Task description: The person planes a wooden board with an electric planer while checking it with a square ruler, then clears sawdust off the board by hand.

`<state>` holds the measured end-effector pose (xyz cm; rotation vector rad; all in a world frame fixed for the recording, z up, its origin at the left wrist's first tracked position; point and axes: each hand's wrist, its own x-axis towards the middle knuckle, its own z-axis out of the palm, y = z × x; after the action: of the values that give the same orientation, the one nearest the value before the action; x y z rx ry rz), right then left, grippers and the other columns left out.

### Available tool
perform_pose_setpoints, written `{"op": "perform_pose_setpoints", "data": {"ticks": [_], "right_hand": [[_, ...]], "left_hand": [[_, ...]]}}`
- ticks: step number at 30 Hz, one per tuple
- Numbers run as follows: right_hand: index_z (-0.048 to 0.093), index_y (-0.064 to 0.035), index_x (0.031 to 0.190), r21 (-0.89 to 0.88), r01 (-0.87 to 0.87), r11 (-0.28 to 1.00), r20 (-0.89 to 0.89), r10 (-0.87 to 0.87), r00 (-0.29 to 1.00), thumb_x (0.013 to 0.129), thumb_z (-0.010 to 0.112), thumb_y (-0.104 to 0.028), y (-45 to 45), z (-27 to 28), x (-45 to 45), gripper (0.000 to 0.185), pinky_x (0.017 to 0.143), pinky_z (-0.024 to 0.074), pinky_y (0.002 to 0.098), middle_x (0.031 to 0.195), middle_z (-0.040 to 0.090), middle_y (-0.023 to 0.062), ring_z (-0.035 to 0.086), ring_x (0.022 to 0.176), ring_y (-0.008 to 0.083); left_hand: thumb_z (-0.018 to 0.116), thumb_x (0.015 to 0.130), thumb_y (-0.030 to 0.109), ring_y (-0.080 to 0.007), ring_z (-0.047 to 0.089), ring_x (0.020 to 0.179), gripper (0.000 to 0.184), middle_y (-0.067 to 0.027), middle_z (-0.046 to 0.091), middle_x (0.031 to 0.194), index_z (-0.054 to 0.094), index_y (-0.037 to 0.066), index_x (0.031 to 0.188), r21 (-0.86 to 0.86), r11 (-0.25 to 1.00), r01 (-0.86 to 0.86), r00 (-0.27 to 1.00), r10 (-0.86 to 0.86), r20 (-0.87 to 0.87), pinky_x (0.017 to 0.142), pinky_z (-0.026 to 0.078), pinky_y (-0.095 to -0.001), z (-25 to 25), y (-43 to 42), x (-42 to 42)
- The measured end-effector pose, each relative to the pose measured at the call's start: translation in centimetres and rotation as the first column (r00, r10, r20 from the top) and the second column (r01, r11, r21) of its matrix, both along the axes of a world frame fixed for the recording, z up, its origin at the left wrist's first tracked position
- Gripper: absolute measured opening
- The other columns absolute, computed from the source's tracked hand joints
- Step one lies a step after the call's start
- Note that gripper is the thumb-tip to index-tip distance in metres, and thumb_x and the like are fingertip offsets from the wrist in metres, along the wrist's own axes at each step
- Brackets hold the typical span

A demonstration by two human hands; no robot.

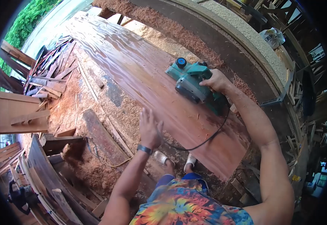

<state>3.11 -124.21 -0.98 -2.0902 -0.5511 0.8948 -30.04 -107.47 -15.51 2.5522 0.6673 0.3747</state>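
Observation:
My right hand (216,81) is wrapped round the handle of a teal electric hand planer (193,84), which rests on a wide reddish-brown wooden board (148,80). A round dark knob tops the planer's far end. From its rear a black power cord (197,146) loops over the board and runs back to my left hand (149,129). That hand is at the board's left edge, fingers stretched out and apart. Whether the cord touches its thumb side or passes behind it, I cannot tell. A dark band circles my left wrist.
Curled shavings line a dark beam (208,45) along the board's right side. Sawdust (85,86) covers the ground at left, with a loose plank (103,135) and a pile of scrap wood (53,80). Leaning boards (51,176) stand at lower left. My feet are below the board's near end.

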Motion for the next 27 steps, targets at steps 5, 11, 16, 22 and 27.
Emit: {"op": "perform_pose_setpoints", "data": {"ticks": [5,11,16,22,27], "right_hand": [[0.068,-0.0007,0.094,0.045,0.003,0.999,0.006,-0.004,1.000,0.078,0.081,-0.010,5.4,-0.3,1.6,0.022,0.043,0.0398,0.0299,0.066,0.058,0.0022,0.052,0.048,0.0115],[0.069,-0.0014,0.091,0.034,-0.042,0.999,0.017,0.042,0.999,0.077,0.081,-0.010,12.1,0.3,3.4,0.021,0.045,0.0404,0.0318,0.066,0.059,0.0029,0.053,0.049,0.0125],[0.070,-0.0034,0.081,0.008,-0.079,0.997,0.084,0.078,0.993,0.076,0.083,-0.016,18.5,-0.9,5.7,0.019,0.046,0.0408,0.0330,0.064,0.060,0.0023,0.054,0.050,0.0127],[0.069,-0.0047,0.078,0.046,-0.049,0.998,0.080,0.045,0.996,0.078,0.082,-0.015,25.8,-1.6,7.4,0.016,0.044,0.0403,0.0325,0.063,0.059,0.0024,0.054,0.049,0.0123],[0.070,-0.0043,0.080,0.044,-0.041,0.998,0.073,0.038,0.997,0.078,0.082,-0.014,30.8,-0.7,8.4,0.015,0.044,0.0408,0.0324,0.066,0.061,0.0028,0.053,0.049,0.0124]], "left_hand": [[0.058,0.099,0.044,-0.0441,0.014,0.156,0.077,-0.0308,0.011,0.167,0.029,0.008,0.161,0.056,0.998,-0.019,0.994,0.024,-0.107,0.125,0.012,-0.0552,-1.1,11.5,3.6],[0.056,0.101,0.043,-0.0404,0.009,0.158,0.073,-0.0290,-0.003,0.169,0.029,0.013,0.162,-0.124,0.992,0.007,0.997,-0.017,-0.072,0.123,0.018,-0.0580,-1.2,12.2,3.5],[0.059,0.100,0.039,-0.0443,0.018,0.155,0.074,-0.0343,-0.002,0.166,0.030,0.011,0.161,-0.186,0.982,0.004,0.998,-0.016,-0.060,0.120,0.025,-0.0583,-1.0,11.9,3.7],[0.061,0.099,0.037,-0.0595,0.039,0.136,0.073,-0.0378,0.001,0.164,0.031,0.012,0.161,-0.155,0.987,0.036,0.999,-0.034,0.019,0.115,0.036,-0.0531,-1.1,12.0,3.6],[0.064,0.098,0.035,-0.0568,0.046,0.131,0.074,-0.0366,-0.002,0.165,0.031,0.013,0.161,-0.189,0.979,0.075,0.997,-0.067,0.047,0.111,0.043,-0.0515,-0.8,12.1,3.2]]}}
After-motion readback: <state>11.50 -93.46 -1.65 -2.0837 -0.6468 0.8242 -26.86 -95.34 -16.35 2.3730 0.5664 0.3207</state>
